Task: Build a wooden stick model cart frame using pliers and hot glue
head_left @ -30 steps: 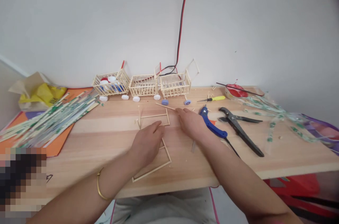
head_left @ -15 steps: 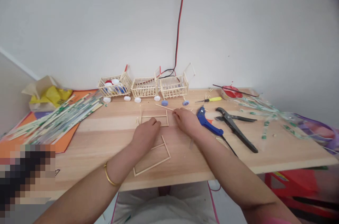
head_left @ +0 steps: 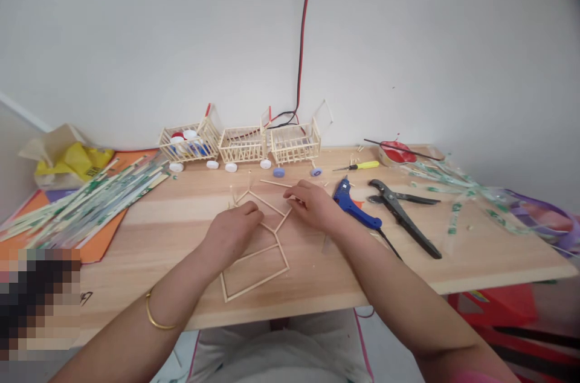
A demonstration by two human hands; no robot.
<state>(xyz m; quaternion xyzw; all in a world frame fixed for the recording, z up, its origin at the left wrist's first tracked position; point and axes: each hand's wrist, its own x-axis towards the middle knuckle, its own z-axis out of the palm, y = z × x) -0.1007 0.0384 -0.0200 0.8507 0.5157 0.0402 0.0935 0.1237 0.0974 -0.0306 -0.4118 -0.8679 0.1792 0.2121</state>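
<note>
Both of my hands are at a small frame of thin wooden sticks (head_left: 267, 203) on the table. My left hand (head_left: 233, 232) has its fingers closed on the frame's near left side, hiding part of it. My right hand (head_left: 312, 205) has bent fingers at the right corner, with thumb and fingertips at the stick's end. Closer to me lies a second stick frame (head_left: 258, 285), its upper end touching or almost touching the first. A loose stick (head_left: 275, 183) lies just beyond my right fingertips.
Three small stick carts on wheels (head_left: 244, 144) stand along the wall. To the right lie a blue glue gun (head_left: 347, 199), black-handled pliers (head_left: 405, 220), a yellow screwdriver (head_left: 365, 165) and a red-lined bowl (head_left: 399, 153). Wrapped sticks (head_left: 113, 189) are piled at left on an orange sheet (head_left: 106, 238).
The upper stick frame has turned to a slant, its right corner now near my right fingertips. My left hand has shifted slightly left. The view has moved a little.
</note>
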